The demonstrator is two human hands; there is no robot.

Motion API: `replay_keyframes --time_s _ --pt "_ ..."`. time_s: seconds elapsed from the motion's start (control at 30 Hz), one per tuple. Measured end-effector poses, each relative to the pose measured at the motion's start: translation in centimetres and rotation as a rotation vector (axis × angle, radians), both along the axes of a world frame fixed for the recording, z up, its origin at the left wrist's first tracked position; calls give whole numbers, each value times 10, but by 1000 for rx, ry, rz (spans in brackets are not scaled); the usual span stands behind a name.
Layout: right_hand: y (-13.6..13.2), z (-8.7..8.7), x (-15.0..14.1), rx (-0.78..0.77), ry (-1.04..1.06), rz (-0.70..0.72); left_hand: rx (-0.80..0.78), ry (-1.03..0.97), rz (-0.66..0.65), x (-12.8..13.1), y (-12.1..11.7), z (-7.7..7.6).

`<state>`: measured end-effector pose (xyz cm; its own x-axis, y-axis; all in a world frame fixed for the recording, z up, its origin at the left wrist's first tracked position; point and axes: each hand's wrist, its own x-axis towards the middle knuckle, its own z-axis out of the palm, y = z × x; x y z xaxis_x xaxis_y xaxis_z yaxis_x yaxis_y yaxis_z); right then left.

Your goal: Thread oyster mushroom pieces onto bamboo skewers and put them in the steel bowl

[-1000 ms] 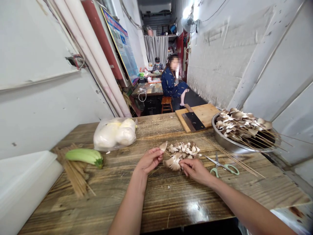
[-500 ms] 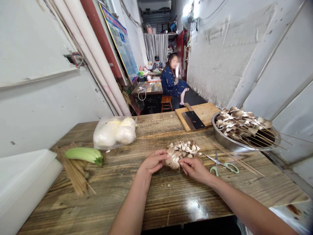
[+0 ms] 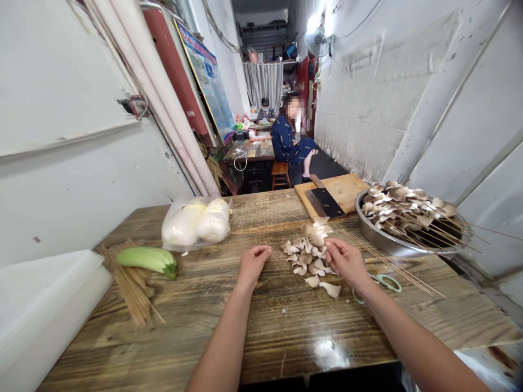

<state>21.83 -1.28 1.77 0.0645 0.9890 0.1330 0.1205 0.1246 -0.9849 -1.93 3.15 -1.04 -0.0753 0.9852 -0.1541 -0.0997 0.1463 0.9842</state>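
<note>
A pile of torn oyster mushroom pieces [image 3: 305, 260] lies on the wooden table [image 3: 286, 326] between my hands. My right hand [image 3: 347, 262] is just right of the pile, its fingers pinched on a mushroom piece [image 3: 314, 230] raised a little over the pile's far side. My left hand [image 3: 253, 262] rests on the table left of the pile with its fingers curled in; I cannot make out whether anything is inside. Two loose pieces [image 3: 330, 289] lie nearest me.
Green-handled scissors [image 3: 387, 282] and loose bamboo skewers [image 3: 392, 267] lie right of my right hand. A metal basin [image 3: 382, 242] holds skewered mushrooms. Behind are a cutting board [image 3: 347, 189] with a cleaver [image 3: 327, 202], a bag [image 3: 196, 223], a green vegetable [image 3: 147, 258], and seated people [image 3: 292, 139].
Both hands were closed round a clump of mushrooms. The clump now lies spread on the table, my right hand has moved up and right with one piece, and my left has drawn back.
</note>
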Motion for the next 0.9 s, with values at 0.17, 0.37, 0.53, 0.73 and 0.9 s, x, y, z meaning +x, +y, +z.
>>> replay_keyframes --time_s 0.17,0.37,0.53,0.73,0.9 --pt "3 2 3 -19 109 -27 238 414 -52 20 8 3" --pt "2 -8 -3 25 -1 14 444 534 -367 41 14 23" --pt "2 -10 -4 67 -41 31 408 490 -243 43 14 20" --pt "-3 -12 -9 88 -112 89 142 52 -19 21 8 23" --pt "-10 -14 -17 126 -231 269 34 -295 8 13 3 16"
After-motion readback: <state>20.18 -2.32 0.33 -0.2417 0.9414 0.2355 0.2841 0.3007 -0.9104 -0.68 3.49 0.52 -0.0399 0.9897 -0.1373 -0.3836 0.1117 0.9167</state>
